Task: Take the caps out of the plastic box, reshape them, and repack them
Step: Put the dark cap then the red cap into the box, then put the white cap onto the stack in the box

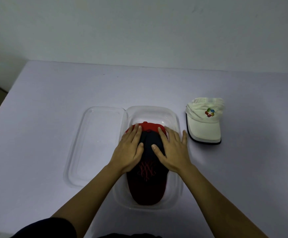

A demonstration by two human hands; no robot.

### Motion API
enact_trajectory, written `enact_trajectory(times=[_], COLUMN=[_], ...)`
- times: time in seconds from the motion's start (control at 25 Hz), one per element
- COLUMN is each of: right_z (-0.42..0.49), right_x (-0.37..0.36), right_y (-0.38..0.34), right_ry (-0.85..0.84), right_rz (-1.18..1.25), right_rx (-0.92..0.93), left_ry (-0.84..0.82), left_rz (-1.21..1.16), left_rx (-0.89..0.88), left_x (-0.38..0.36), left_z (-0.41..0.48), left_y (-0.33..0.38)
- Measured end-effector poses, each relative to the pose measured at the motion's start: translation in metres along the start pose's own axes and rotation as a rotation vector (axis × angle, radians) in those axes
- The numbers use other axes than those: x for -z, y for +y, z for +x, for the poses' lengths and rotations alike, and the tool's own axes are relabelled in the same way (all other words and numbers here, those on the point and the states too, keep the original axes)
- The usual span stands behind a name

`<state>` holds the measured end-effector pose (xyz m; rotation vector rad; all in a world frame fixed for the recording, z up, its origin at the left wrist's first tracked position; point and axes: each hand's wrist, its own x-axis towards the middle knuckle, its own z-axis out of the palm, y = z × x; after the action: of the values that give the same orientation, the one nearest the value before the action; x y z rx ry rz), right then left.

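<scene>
A clear plastic box (177, 184) stands in the middle of the table. In it lies a dark navy cap (146, 182) with a red embroidered logo, its brim toward me. Under it, at the far end, a red cap (148, 125) shows. My left hand (131, 150) lies flat on the left side of the navy cap's crown, fingers spread. On the right side of the crown rests my right hand (171, 150), flat too, thumb on the crown. A white cap (204, 121) with a coloured logo sits on the table right of the box.
The box's clear lid (95, 145) lies flat on the table, touching the box's left side. The table's left edge (4, 103) runs diagonally at the far left. A plain wall rises behind the table.
</scene>
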<state>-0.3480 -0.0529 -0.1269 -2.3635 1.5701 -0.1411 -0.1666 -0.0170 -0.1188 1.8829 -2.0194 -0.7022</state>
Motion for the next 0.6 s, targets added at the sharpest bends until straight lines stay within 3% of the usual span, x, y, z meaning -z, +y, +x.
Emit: enact_trajectory(times=[0.12,0.28,0.44,0.52,0.6], right_z=[-0.004,0.006,0.029,0.037,0.039], right_x=[0.003,0.018,0.035,0.038,0.034], right_y=[0.004,0.035,0.1,0.14,0.172], right_ry=[0.146,0.428,0.687,0.681,0.545], right_rz=[0.263,0.521,0.632,0.692,0.786], right_rx=[0.003,-0.137,-0.407,-0.603,-0.755], left_ry=[0.069,0.134,-0.002,-0.149,-0.287], left_rz=[-0.125,-0.277,-0.485,-0.569,-0.625], left_rx=[0.029,0.018,0.132,0.261,0.349], left_x=[0.015,0.035,0.029,0.016,-0.001], left_z=[0.008,0.047,0.119,0.156,0.185], left_y=[0.015,0.052,0.099,0.115,0.127])
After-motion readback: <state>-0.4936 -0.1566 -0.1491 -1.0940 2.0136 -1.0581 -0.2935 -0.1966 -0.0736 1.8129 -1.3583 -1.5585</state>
